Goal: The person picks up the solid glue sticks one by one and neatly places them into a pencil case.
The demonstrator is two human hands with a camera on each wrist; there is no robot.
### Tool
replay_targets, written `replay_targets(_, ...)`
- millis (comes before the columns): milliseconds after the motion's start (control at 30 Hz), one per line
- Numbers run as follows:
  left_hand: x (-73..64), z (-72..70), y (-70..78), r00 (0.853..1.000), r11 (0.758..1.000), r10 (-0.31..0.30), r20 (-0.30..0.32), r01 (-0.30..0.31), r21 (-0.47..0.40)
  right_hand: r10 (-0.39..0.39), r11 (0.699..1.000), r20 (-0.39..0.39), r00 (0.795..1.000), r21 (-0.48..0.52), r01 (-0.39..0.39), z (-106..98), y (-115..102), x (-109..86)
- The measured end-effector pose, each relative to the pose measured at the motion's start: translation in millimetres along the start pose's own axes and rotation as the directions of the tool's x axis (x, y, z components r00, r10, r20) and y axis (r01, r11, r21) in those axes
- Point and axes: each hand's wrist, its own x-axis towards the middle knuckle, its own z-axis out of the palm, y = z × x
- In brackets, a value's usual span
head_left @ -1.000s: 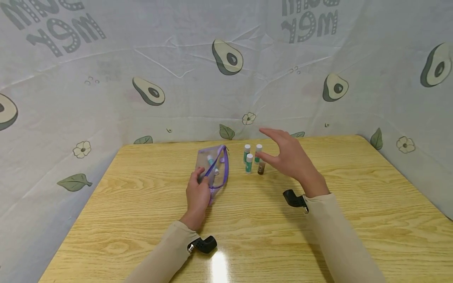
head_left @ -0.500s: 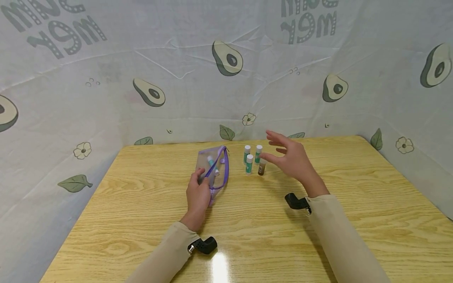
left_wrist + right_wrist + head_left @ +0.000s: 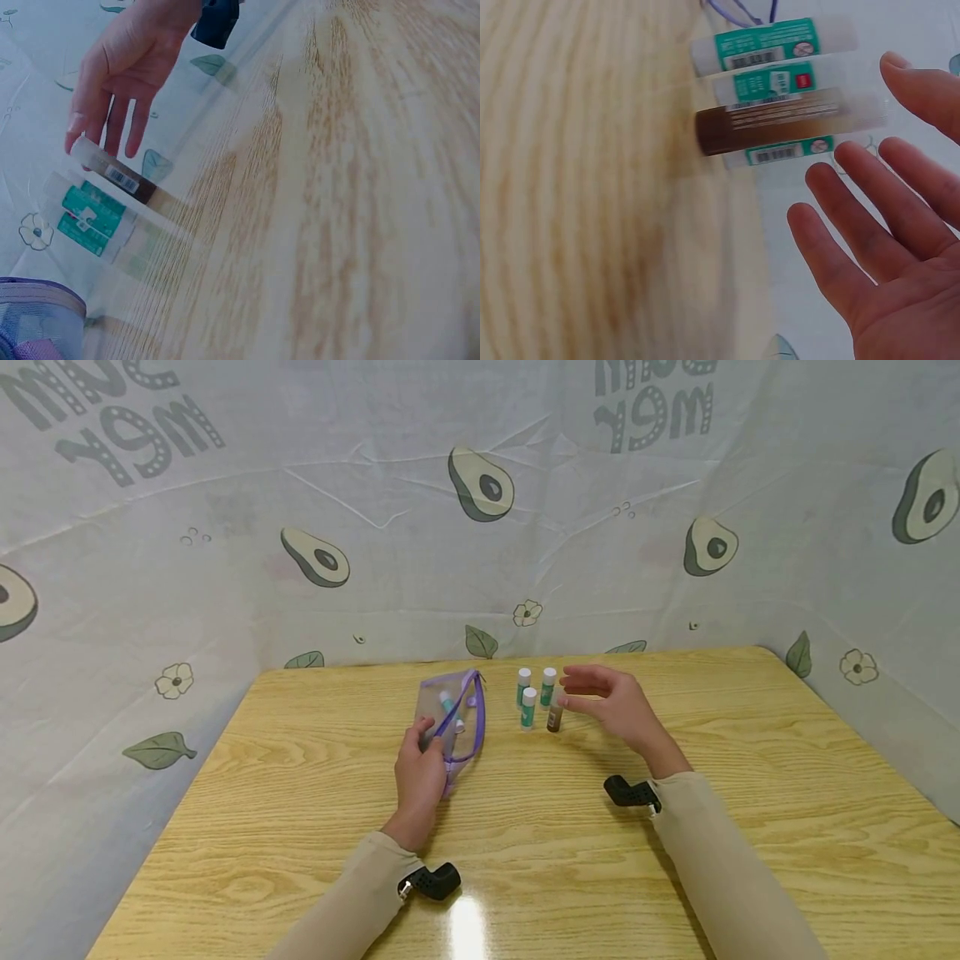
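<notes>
My left hand (image 3: 418,777) grips the lower side of a mesh pouch (image 3: 431,700) with purple zipper edging, its mouth gaping to the right. Through the mesh a green-and-white glue stick (image 3: 452,710) shows inside. Right of the pouch, a brown tube (image 3: 554,719) with a barcode and a frosted cap (image 3: 866,111) stands upright on the table. My right hand (image 3: 611,706) is at that cap, thumb and fingers spread on either side of it with a gap showing in the right wrist view. Beside the tube stand white-capped green glue sticks, the front one (image 3: 528,710) nearest the pouch.
Two more green glue sticks stand just behind, one at the back left (image 3: 523,685) and one at the back right (image 3: 548,687). The wooden table (image 3: 525,843) ends at the back against a hanging sheet (image 3: 405,552) printed with avocados.
My right hand has come down toward the brown tube's cap, and its thumb and fingers have drawn closer together. The left hand and the pouch have stayed put.
</notes>
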Motion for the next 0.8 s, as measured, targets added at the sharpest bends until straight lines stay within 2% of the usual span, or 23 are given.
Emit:
replay_targets(267, 1.5, 0.0, -1.9, 1.000, 1.000, -0.013, 0.003, 0.013, -0.025, 0.063, 0.997, 0.026, 0.998, -0.041, -0.062, 7.4, 11.5, 1.8)
replay_targets(800, 0.5, 0.7, -1.5, 1.000, 1.000, 0.006, -0.010, -0.006, -0.026, 0.073, 0.990, 0.033, 0.997, -0.123, -0.069, 16.4, 20.9, 3.2)
